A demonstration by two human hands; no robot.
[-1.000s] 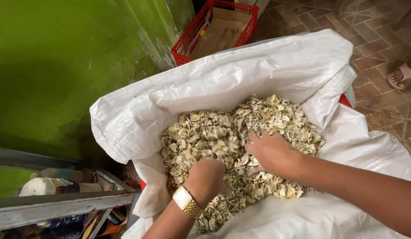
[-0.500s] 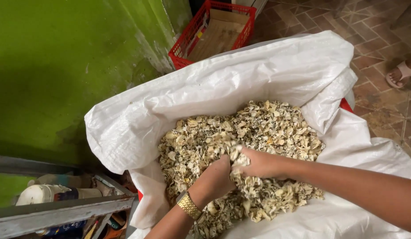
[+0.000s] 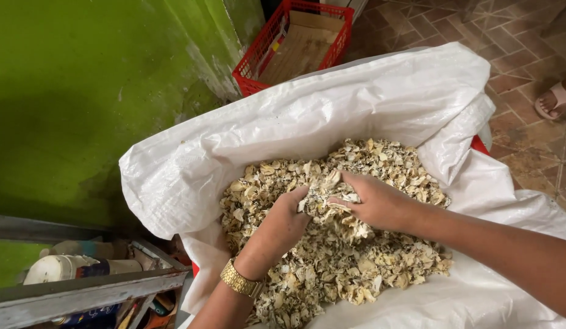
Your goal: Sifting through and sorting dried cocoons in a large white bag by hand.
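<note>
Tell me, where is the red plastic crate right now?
In the head view, the red plastic crate sits at the top centre on the tiled floor, beside the green wall, just beyond the white woven sack.

A heap of pale, dry husk flakes (image 3: 331, 244), cream to tan with darker flecks, fills the open mouth of a white woven sack (image 3: 307, 116). The sack's rim is folded outward and crumpled, and a loose handful of flakes is raised above the heap's middle.
</note>
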